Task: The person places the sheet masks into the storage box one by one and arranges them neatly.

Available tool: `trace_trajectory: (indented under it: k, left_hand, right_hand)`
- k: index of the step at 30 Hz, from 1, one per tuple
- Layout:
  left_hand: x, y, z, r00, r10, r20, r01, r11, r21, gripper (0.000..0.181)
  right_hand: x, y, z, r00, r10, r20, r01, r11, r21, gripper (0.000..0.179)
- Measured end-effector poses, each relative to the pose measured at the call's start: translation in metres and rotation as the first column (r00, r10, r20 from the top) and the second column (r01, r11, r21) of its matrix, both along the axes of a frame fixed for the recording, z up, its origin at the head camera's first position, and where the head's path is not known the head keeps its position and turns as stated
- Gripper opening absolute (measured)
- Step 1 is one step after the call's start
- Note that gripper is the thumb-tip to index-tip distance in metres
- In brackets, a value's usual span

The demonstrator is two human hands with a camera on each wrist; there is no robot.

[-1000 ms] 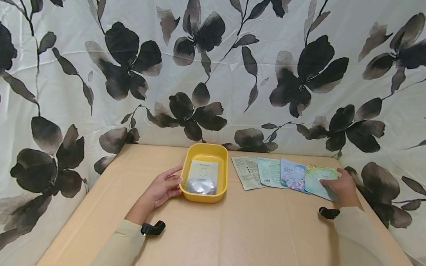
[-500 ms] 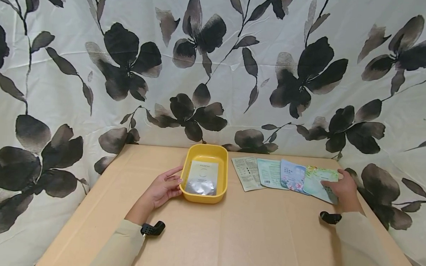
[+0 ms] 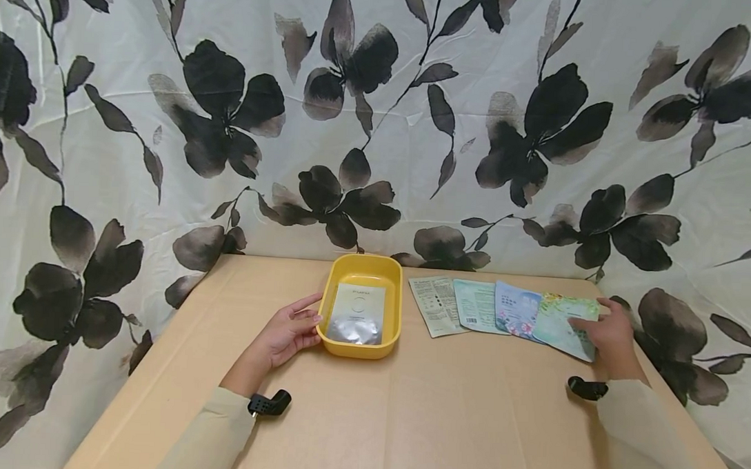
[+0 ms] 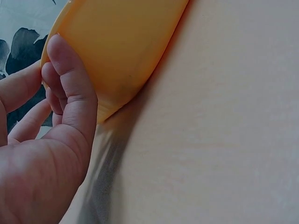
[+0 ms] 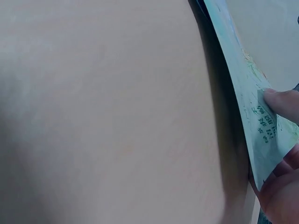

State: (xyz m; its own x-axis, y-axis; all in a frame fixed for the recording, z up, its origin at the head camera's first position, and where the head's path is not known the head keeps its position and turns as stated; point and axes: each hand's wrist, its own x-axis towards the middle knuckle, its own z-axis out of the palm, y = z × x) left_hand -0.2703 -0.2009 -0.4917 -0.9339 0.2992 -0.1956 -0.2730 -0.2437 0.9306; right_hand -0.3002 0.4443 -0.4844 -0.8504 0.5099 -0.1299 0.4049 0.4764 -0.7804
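In the head view my left hand [image 3: 290,331] holds the left rim of a yellow plastic tray [image 3: 390,345]. The left wrist view shows its fingers bent against the tray's outer wall [image 4: 126,46]. Inside the tray lies a silver-white flat packet [image 3: 357,313]. At the far right my right hand [image 3: 614,336] pinches the right side of a green face mask packet [image 3: 561,324], thumb on top and fingers beneath. In the right wrist view the packet's near edge [image 5: 243,112] stands raised, with a dark shadow along it.
Left of the green packet lie a blue floral packet [image 3: 517,308], a pale teal packet [image 3: 477,300] and a grey-green printed packet [image 3: 438,306], overlapping in a row. A tan tabletop [image 3: 444,409] ends at a floral cloth backdrop [image 3: 440,161].
My right hand has shifted slightly right and nearer. The green packet has moved a little with it and covers a bit more of the blue one. The left hand and tray have stayed put.
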Motion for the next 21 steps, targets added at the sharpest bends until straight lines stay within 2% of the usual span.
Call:
trace_trajectory:
  k: [8,21]
  left_hand:
    - [0.0009,-0.0011,0.0007,1.0,0.004,0.01,-0.004,1.0,0.001,0.068]
    - [-0.0003,-0.0016,0.0033,1.0,-0.017,-0.004,0.017,1.0,-0.002,0.069]
  right_hand:
    - [0.0028,0.0052,-0.0016,0.999,0.031,-0.011,-0.032,0.997,-0.077,0.098]
    - [0.0094,0.0036,0.0013,0.993,0.118,-0.004,-0.118,0.992,-0.039,0.096]
